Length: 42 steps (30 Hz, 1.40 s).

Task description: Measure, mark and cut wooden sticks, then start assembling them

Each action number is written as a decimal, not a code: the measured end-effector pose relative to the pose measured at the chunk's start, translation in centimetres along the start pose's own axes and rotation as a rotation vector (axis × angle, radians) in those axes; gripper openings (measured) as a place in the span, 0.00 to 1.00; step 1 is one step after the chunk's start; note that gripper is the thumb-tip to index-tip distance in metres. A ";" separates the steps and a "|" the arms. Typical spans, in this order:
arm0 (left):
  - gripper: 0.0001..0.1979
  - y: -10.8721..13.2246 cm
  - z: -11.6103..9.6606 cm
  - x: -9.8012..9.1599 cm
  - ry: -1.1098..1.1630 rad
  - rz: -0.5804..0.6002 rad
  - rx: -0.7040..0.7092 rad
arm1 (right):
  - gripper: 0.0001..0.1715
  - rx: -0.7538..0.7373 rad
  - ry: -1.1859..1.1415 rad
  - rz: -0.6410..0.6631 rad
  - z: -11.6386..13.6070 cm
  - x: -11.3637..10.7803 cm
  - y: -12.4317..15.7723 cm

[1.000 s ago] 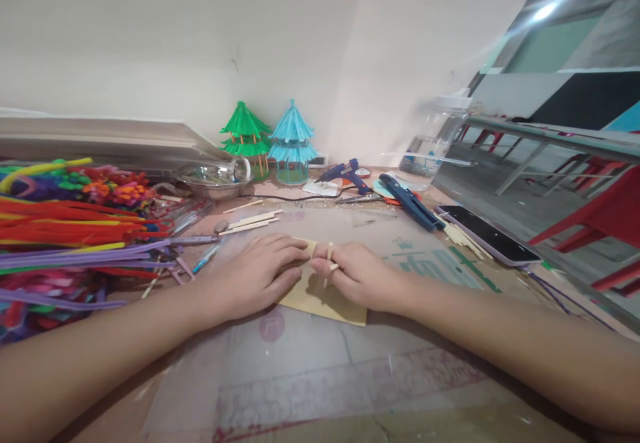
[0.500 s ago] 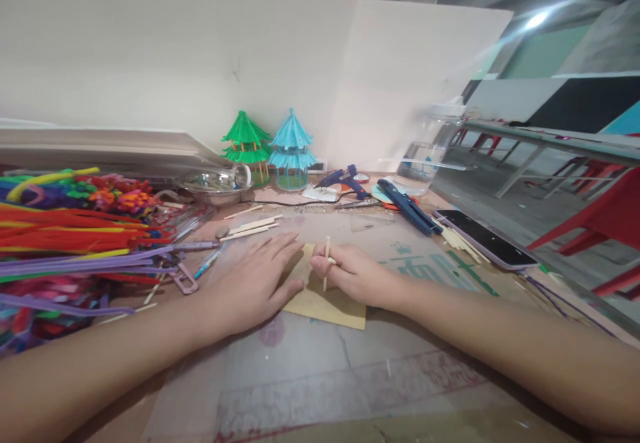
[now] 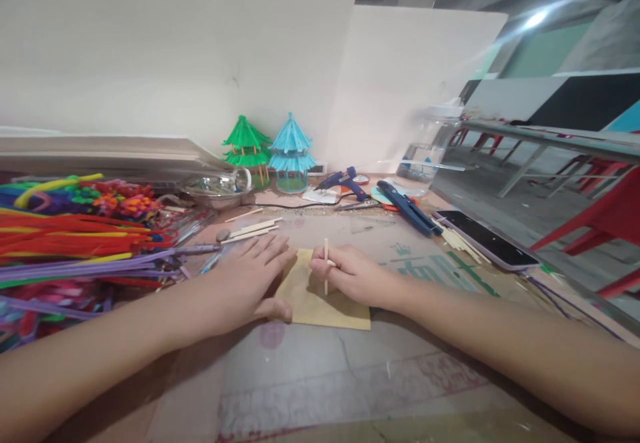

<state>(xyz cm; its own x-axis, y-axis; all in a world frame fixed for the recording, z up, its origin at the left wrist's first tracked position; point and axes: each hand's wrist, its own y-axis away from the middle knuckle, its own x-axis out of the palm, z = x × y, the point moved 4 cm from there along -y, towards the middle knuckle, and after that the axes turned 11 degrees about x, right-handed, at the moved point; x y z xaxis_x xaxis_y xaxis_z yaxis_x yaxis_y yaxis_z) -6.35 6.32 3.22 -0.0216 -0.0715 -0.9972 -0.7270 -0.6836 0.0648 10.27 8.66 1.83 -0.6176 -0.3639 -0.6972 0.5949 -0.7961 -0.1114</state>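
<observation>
A yellowish sheet [image 3: 320, 306] lies on the see-through table cover between my hands. My left hand [image 3: 245, 283] is spread flat, its fingers and thumb along the sheet's left edge. Over the sheet's right part, my right hand [image 3: 345, 273] is closed on thin pale sticks [image 3: 326, 249]; one stands nearly upright and a short end of another crosses it at the fingertips. How far the sticks run under the fingers is hidden.
Colourful pipe cleaners [image 3: 75, 233] are heaped at the left. Behind stand a green model [image 3: 245, 143] and a blue model [image 3: 291, 146], with a glue gun [image 3: 345, 179]. Blue cutters [image 3: 407, 206], loose sticks [image 3: 463, 244] and a phone [image 3: 485, 239] lie at the right.
My left hand has shifted slightly left and its thumb has moved down towards me. The sheet has turned a little and more of it shows. My right hand keeps its hold.
</observation>
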 end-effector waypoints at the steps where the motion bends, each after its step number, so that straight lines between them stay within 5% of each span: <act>1: 0.41 0.1 0.1 0.1 -0.026 0.013 -0.004 | 0.15 0.002 -0.003 0.001 0.0 0.0 0.0; 9: 0.65 3.5 -1.9 0.6 0.109 0.097 0.234 | 0.15 -0.021 0.035 -0.011 0.1 0.0 0.0; 16: 0.44 0.8 -0.5 -0.6 -0.107 -0.038 -0.014 | 0.16 -0.008 0.036 -0.007 0.1 0.0 -0.1; 24: 0.27 -0.6 -0.5 0.5 0.058 -0.208 0.111 | 0.14 -0.066 0.189 -0.018 0.6 0.3 0.7; 28: 0.25 -0.7 -0.3 0.4 0.066 -0.193 0.103 | 0.11 -0.160 0.341 0.048 1.0 0.6 0.9; 33: 0.25 -0.7 -0.5 0.5 0.051 -0.176 0.093 | 0.12 0.005 0.446 -0.100 -0.2 -0.6 0.0; 38: 0.23 -0.7 -0.5 0.5 0.057 -0.197 0.118 | 0.12 -0.091 0.361 0.033 0.2 0.1 0.3; 42: 0.23 -0.6 -0.5 0.5 0.077 -0.219 0.119 | 0.10 -0.024 0.458 -0.058 0.2 -0.4 0.3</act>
<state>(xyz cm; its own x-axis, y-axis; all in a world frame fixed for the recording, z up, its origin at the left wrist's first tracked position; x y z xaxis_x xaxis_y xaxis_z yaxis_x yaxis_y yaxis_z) -5.60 6.35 2.69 0.1943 0.0110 -0.9809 -0.7845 -0.5985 -0.1621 10.60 8.45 2.20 -0.3621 -0.0635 -0.9300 0.5814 -0.7952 -0.1721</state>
